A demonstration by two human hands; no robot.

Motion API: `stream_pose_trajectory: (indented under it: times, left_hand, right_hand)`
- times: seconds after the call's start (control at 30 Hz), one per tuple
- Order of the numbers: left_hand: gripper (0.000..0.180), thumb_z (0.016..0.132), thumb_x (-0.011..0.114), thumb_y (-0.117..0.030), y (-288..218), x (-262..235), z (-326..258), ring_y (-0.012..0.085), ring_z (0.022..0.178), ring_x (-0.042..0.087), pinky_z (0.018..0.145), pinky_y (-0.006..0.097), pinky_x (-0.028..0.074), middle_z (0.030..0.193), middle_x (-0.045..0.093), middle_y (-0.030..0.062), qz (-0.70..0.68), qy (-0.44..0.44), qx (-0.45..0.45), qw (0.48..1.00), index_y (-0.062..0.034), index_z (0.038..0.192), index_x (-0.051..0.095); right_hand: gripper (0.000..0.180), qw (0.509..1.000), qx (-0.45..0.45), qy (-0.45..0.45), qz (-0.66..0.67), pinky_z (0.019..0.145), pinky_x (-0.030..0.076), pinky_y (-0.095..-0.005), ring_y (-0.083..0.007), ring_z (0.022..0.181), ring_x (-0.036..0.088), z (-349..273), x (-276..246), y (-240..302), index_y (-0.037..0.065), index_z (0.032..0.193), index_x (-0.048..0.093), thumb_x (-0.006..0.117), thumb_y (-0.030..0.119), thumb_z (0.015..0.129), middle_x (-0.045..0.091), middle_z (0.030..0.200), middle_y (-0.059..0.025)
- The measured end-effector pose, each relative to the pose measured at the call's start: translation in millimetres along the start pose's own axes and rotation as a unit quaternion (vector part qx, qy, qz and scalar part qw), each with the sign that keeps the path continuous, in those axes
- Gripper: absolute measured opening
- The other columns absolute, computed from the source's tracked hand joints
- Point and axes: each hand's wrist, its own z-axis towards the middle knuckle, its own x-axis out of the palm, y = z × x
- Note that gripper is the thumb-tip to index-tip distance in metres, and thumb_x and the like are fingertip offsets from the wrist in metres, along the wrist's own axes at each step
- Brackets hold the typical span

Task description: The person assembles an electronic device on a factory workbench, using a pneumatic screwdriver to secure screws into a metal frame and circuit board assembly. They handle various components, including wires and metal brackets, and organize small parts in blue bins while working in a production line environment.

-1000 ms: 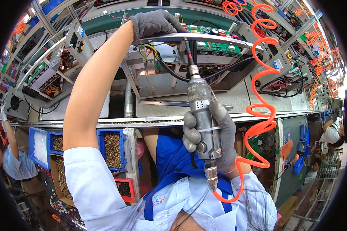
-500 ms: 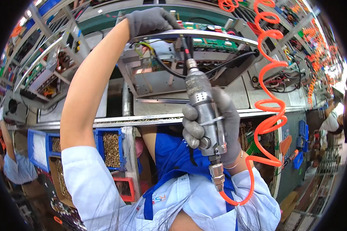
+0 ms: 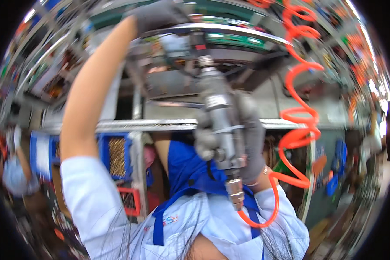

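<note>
My right hand [image 3: 251, 143], in a grey glove, is wrapped round an air screwdriver [image 3: 219, 104]. The tool is tilted, its tip pointing up and away at the front rail of an open metal casing [image 3: 247, 31]. An orange coiled air hose [image 3: 275, 208] joins its lower end. My left hand [image 3: 162, 18], gloved too, bends over the far left part of that rail, fingers closed at its edge; motion blurs the fingertips. Inside the casing are a green circuit board [image 3: 234, 40] and dark cables. Whether the bit touches a screw is too blurred to tell.
A metal-edged conveyor [image 3: 160, 125] crosses in front of me. Blue bins [image 3: 128, 160] of small brass-coloured parts and a red bin [image 3: 130, 201] sit below it on the left. Another person [image 3: 19, 169] works at the far left. The coiled hose hangs on the right.
The whole picture has shifted slightly and blurred. The screwdriver and my right hand appear a little further left, with the tip still by the rail. My left hand keeps its place on the casing.
</note>
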Motion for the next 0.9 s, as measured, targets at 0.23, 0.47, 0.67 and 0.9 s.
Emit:
stream_pose_trajectory:
  times: [0.23,0.47,0.67,0.9]
  left_hand:
    - [0.036,0.092,0.059,-0.011,-29.0,-2.1,-27.5,0.0147,0.103,0.06,0.092,0.028,0.047,0.111,0.066,0.009,0.055,-0.195,0.039,0.979,-0.001,0.127,0.058]
    - [0.03,0.073,0.067,-0.005,-106.6,129.6,-89.6,0.026,0.086,0.066,0.074,0.036,0.052,0.094,0.067,0.0078,0.307,-0.245,0.209,0.895,-0.0096,0.102,0.066]
    - [0.035,0.073,0.063,-0.01,9.8,294.9,-66.9,0.0263,0.098,0.06,0.083,0.04,0.048,0.099,0.062,0.0082,0.354,-0.044,-0.016,0.934,-0.0089,0.108,0.059]
    - [0.037,0.07,0.065,-0.013,16.5,301.4,-19.9,0.0304,0.099,0.062,0.082,0.042,0.05,0.101,0.063,0.0133,0.38,0.066,-0.179,0.905,-0.0067,0.106,0.06]
  right_hand:
    - [0.058,0.976,-0.05,-0.132,-0.164,0.05,0.057,-0.0327,-0.0188,0.061,0.064,-99.7,-54.1,58.8,0.002,0.13,0.044,0.054,0.045,0.092,0.064,0.092,-0.014]
    - [0.016,0.789,-0.306,-0.475,-0.241,0.044,0.047,-0.0251,-0.01,0.042,0.048,-132.3,-245.5,161.1,0.015,0.084,0.054,0.063,0.026,0.089,0.051,0.058,0.0019]
    - [0.021,0.758,-0.248,-0.531,-0.287,0.036,0.036,-0.0312,-0.0163,0.043,0.049,-134.7,-425.0,295.9,0.009,0.071,0.055,0.06,0.018,0.089,0.049,0.056,-0.0018]
    - [0.061,0.419,-0.052,-0.614,-0.667,0.069,0.054,-0.0328,-0.0247,0.089,0.062,-113.7,-380.4,312.4,0.001,0.121,0.05,0.074,0.029,0.073,0.058,0.105,-0.018]
